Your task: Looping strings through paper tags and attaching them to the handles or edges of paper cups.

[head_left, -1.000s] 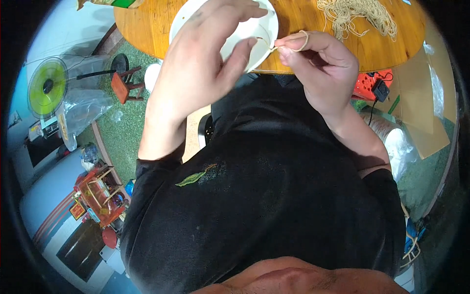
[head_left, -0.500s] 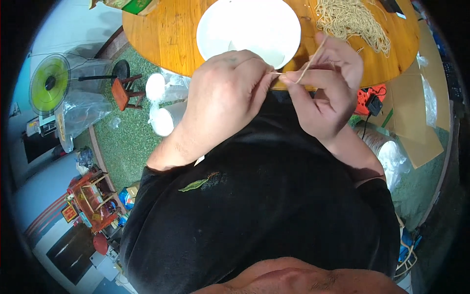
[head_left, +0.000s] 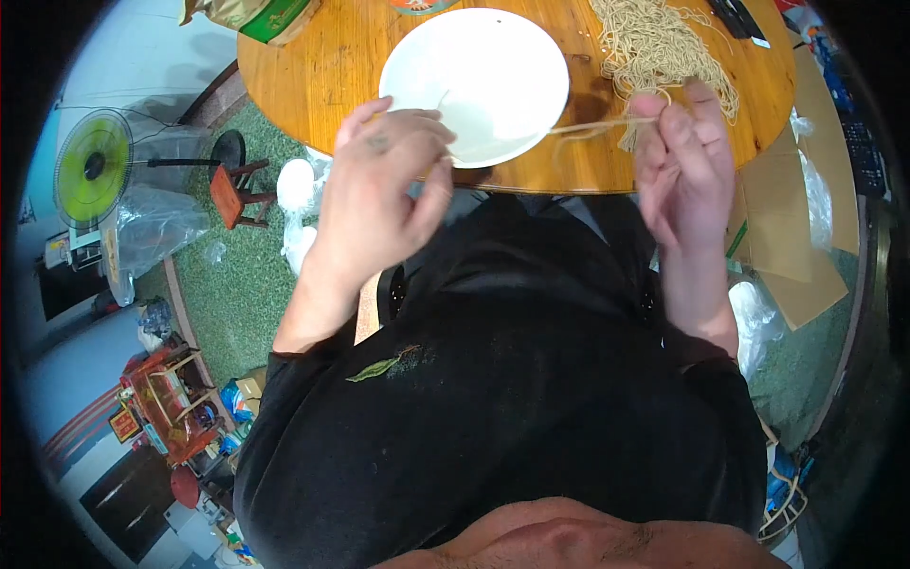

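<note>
Over the near left rim of the white bowl [head_left: 512, 57] is my left hand [head_left: 379, 185], its fingers loosely bent and apart, with nothing plain to see in them. My right hand [head_left: 690, 161] pinches a beige string [head_left: 602, 125] between thumb and fingers, beside the bowl on the right. A small loop of it stands above the fingertips, and the loose end stretches left to the bowl's rim, blurred. Just beyond my right hand, a tangled heap of the same beige string [head_left: 659, 47] lies on the wooden table [head_left: 318, 81].
A green and tan bag [head_left: 270, 17] sits at the table's far left edge, with a round tin [head_left: 422, 4] behind the bowl. A black item [head_left: 739, 21] lies far right. On the floor stand a green fan [head_left: 95, 166], a small red stool [head_left: 227, 197] and flattened cardboard [head_left: 791, 228].
My hands were together at the bowl's near edge, both on the string. They have parted: the left moved left off the string, the right moved right with it.
</note>
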`<state>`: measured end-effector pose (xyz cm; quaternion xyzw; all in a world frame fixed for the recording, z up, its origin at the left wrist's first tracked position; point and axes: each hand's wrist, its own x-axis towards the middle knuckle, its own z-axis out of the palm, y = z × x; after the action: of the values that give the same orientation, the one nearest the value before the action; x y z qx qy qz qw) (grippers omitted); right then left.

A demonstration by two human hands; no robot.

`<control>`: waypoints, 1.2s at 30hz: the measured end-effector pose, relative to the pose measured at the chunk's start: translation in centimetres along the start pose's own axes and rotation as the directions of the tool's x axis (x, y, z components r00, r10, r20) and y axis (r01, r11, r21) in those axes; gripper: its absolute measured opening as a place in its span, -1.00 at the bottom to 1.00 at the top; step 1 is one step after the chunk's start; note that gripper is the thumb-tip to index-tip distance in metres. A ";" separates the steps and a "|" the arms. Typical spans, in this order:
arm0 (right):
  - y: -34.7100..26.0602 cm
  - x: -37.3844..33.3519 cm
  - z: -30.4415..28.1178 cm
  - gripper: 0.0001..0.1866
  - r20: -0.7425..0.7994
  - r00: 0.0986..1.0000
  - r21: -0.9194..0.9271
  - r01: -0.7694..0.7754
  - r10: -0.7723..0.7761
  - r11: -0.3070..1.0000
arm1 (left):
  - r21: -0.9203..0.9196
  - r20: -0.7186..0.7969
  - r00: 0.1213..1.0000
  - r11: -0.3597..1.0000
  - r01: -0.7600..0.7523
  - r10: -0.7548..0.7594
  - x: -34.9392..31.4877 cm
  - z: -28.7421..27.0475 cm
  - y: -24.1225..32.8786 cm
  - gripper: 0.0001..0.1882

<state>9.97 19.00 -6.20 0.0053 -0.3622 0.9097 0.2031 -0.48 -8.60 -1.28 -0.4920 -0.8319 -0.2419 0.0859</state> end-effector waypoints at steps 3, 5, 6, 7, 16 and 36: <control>-0.8 1.1 -1.2 -0.56 -0.051 0.982 -0.459 0.139 -0.182 0.877 | 0.003 0.041 0.999 1.000 0.019 -0.019 0.0 -1.2 -1.8 -0.95; -0.8 1.6 -2.4 -0.61 -0.027 0.985 -0.565 0.127 -0.171 0.816 | 0.034 0.062 0.998 0.999 0.024 -0.026 -0.1 -1.9 -2.8 -0.94; -0.3 1.7 -3.4 -0.65 0.041 0.988 -0.731 0.130 -0.146 0.670 | 0.019 0.070 0.998 1.000 0.000 -0.002 0.0 -2.0 -3.4 -0.93; 0.0 1.7 -4.0 -0.68 0.102 0.989 -0.860 0.142 -0.106 0.490 | 0.003 0.077 0.997 1.000 -0.024 0.024 0.1 -2.2 -3.9 -0.93; 0.2 2.6 -3.6 -0.83 0.312 0.933 -0.927 0.258 -0.181 -0.272 | -0.021 0.195 0.975 0.995 -0.100 0.103 1.5 -4.7 -8.4 -0.89; -0.3 3.1 -0.4 -0.67 0.176 0.912 0.243 -0.405 0.371 0.881 | 0.001 -0.113 0.987 0.993 0.115 -0.114 2.0 3.2 0.8 -0.67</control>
<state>7.29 20.62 -5.84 0.0175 -0.2382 0.9710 -0.0091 -0.52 -5.16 -3.07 -0.4287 -0.8535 -0.2705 0.1208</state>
